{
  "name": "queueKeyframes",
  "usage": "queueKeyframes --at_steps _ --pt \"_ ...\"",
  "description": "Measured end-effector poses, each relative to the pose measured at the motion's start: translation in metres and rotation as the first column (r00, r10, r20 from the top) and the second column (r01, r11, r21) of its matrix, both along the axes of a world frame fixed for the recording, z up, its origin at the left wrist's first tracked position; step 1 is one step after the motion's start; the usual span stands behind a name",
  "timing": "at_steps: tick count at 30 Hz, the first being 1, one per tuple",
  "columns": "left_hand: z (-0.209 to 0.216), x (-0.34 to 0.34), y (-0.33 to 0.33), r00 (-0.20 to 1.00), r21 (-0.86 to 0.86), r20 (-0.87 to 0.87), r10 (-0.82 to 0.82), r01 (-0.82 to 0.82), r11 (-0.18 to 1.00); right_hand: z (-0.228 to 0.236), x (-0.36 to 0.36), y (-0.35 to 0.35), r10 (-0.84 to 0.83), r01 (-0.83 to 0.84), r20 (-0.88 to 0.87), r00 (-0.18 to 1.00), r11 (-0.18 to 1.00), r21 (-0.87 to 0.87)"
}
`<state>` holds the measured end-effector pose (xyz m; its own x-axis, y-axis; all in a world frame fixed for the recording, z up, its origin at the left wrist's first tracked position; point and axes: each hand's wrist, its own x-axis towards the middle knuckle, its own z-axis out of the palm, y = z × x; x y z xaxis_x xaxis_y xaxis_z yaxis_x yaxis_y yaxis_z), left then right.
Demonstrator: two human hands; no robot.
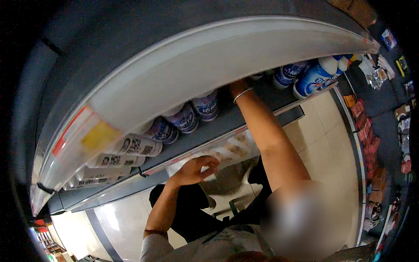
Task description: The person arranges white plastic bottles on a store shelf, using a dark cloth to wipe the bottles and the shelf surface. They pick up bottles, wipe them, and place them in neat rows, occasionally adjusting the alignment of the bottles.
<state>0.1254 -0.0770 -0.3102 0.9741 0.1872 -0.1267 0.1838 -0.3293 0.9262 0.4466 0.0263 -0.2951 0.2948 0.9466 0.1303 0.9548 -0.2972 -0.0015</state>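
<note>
My right arm reaches over the lower shelf [192, 143], and my right hand [238, 88] goes in under the upper shelf's pale front edge [183, 74]. Its fingers are hidden there, so what they touch does not show. A bracelet circles that wrist. To its left stand dark blue-purple bottles [205, 106] in a row; on its right are another purple bottle [286, 75] and a bright blue bottle with white [316, 78]. My left hand [194, 170] hangs in front of the lower shelf's edge, fingers loosely bent and apart, with nothing in it.
White bottles with black print [139, 146] fill the shelf's left end. A red and yellow tag [94, 133] hangs on the upper edge. Below is a strip with round brown pictures [233, 148]. Red packages [365, 126] line another shelf at the right, across the tiled floor [329, 144].
</note>
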Motion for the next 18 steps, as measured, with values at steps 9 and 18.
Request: queueKeyframes --at_steps 9,18 --pt "-0.028 -0.022 0.011 0.979 0.148 -0.176 0.099 -0.073 0.986 0.062 -0.049 -0.071 -0.052 0.018 -0.196 0.979 0.985 -0.172" --pt "-0.034 -0.044 0.004 0.984 0.288 -0.158 0.08 -0.031 0.957 0.058 0.002 -0.198 -0.031 0.031 0.07 0.997 1.0 0.0"
